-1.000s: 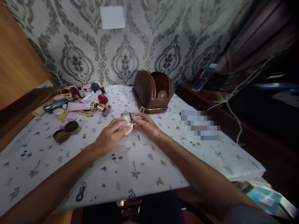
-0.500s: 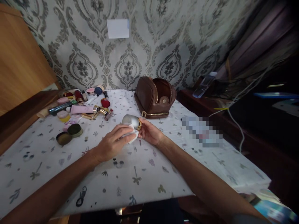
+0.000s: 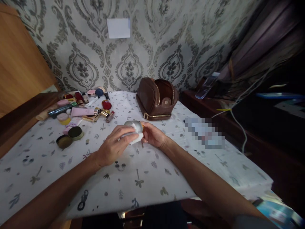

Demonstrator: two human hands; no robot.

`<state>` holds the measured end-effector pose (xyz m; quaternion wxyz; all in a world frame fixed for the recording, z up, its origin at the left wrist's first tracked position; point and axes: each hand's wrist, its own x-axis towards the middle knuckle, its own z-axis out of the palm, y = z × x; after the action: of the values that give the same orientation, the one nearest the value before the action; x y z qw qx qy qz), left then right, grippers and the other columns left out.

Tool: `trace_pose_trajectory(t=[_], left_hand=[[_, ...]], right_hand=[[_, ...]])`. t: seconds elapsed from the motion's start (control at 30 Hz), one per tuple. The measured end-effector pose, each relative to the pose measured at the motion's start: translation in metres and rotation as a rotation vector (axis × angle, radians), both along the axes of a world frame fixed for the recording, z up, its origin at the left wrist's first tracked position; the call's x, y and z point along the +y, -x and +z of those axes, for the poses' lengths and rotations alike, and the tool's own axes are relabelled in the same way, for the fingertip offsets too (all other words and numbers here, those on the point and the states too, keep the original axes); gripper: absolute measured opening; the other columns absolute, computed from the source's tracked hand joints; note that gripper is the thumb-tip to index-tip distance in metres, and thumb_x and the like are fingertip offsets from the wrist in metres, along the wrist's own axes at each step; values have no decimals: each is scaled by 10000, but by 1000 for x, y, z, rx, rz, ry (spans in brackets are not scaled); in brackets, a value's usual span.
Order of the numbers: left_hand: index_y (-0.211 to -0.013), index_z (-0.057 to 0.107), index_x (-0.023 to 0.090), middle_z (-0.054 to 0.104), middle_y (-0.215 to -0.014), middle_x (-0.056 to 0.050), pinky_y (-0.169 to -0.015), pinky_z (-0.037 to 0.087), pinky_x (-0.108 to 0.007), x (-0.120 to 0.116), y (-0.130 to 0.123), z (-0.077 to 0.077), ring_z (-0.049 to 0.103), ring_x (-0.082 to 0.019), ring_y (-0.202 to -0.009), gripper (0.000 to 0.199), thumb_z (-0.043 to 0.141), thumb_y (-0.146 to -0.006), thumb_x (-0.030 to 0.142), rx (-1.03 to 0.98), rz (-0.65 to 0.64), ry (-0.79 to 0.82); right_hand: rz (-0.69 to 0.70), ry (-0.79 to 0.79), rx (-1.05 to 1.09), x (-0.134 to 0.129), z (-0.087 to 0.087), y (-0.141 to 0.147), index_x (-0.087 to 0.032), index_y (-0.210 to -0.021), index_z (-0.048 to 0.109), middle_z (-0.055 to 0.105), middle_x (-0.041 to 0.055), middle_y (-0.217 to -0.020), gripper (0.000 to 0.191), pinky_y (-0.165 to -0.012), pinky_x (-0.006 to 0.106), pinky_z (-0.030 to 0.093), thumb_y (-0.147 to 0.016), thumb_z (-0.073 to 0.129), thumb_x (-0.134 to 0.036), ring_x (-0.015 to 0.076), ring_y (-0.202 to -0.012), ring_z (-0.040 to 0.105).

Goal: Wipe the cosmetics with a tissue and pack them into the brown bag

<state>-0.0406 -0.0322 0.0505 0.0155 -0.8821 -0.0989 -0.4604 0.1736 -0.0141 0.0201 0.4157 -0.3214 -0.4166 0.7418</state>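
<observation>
Between my hands, above the patterned cloth, is a small silver-grey bottle point(image 3: 130, 123) with a gold-coloured neck or cap, lying on its side. My left hand point(image 3: 116, 141) pinches a folded white tissue point(image 3: 136, 138) and presses it against the bottle's near side. The fingers of my right hand point(image 3: 152, 135) close round the gold end of the bottle, hiding most of it. Just behind them stands a brown leather cosmetic bag point(image 3: 152, 100), its top unzipped and gaping.
Many cosmetics lie at the left, among them a pink tube point(image 3: 82, 111), a red compact point(image 3: 106, 104) and an opened round tin point(image 3: 76, 133). A blurred-out flat item point(image 3: 204, 132) rests at the right. Beyond the table are a clear bottle point(image 3: 206, 86) and white cables point(image 3: 238, 124).
The tissue has shifted over the bottle, covering more of its near side, and the bottle has turned slightly in my fingers. My view has moved a little; other things stay put.
</observation>
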Motion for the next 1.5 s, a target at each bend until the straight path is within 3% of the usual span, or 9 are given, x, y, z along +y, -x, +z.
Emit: trace_pose_trajectory(t=[0.3, 0.53, 0.67, 0.77, 0.9, 1.13, 1.23, 1.37, 1.5], left_hand=[[-1215, 628, 231, 672, -1090, -70, -895, 531, -336, 8, 4, 2, 639, -198, -1026, 283, 540, -963, 136, -97, 156, 156], [-1091, 675, 185, 692, -959, -40, -697, 524, -257, 20, 8, -3, 641, -175, -845, 199, 583, -927, 251, -161, 281, 508], [-1028, 646, 187, 632, -766, 13, -535, 506, -214, 21, 7, -6, 619, -138, -620, 212, 594, -908, 354, -212, 241, 877], [-1006, 615, 196, 597, -732, 25, -524, 550, -230, 20, 5, -8, 629, -142, -588, 228, 610, -894, 395, -257, 180, 1063], [-985, 603, 188, 602, -743, 11, -564, 609, -280, 21, 3, -13, 644, -158, -628, 272, 630, -881, 438, -286, 65, 1204], [-930, 609, 167, 675, -774, -16, -499, 585, -256, 22, 3, -11, 706, -186, -638, 461, 741, -761, 575, -290, -43, 1481], [-905, 623, 162, 685, -713, -5, -429, 539, -218, 21, 2, -4, 692, -173, -561, 540, 834, -634, 579, -388, -56, 1585], [-926, 641, 165, 692, -655, 0, -385, 498, -199, 21, 2, 3, 674, -170, -509, 572, 922, -527, 464, -550, -51, 1672], [-871, 663, 169, 669, -625, 11, -395, 505, -219, 24, 2, 6, 637, -159, -483, 572, 946, -468, 458, -599, -33, 1702]], right_hand=[[52, -60, -39, 0, -1, -2, -198, -783, 529, 692, 22, -585, 345, -356, 205, 334, -798, 605, -535, 97, -353, 473], [-25, -66, 81, -1, -1, -2, -199, -792, 535, 633, -35, -576, 332, -428, 199, 433, -757, 716, -475, 96, -436, 547], [-88, -94, 107, -1, -2, -1, -191, -887, 580, 680, -26, -678, 371, -517, 203, 524, -730, 788, -455, 106, -537, 643], [-133, -118, 108, 0, -2, 0, -211, -946, 584, 699, -27, -709, 431, -544, 216, 552, -693, 833, -454, 130, -582, 688], [-216, -203, 53, -2, 1, 0, -238, -1033, 616, 710, -24, -807, 476, -613, 242, 577, -667, 864, -414, 139, -648, 709], [-318, -391, -176, -6, 11, -4, -252, -1142, 673, 679, -13, -911, 522, -702, 285, 572, -659, 867, -284, 135, -762, 654], [-306, -440, -196, -7, 14, -7, -252, -1159, 683, 687, -3, -969, 553, -749, 284, 553, -642, 877, -259, 138, -815, 659], [-240, -483, -236, -9, 17, -10, -227, -1181, 686, 706, 15, -1001, 572, -811, 301, 531, -644, 877, -280, 146, -856, 662], [-198, -490, -281, -14, 21, -13, -215, -1126, 713, 700, 3, -922, 529, -753, 273, 513, -632, 879, -309, 124, -778, 633]])
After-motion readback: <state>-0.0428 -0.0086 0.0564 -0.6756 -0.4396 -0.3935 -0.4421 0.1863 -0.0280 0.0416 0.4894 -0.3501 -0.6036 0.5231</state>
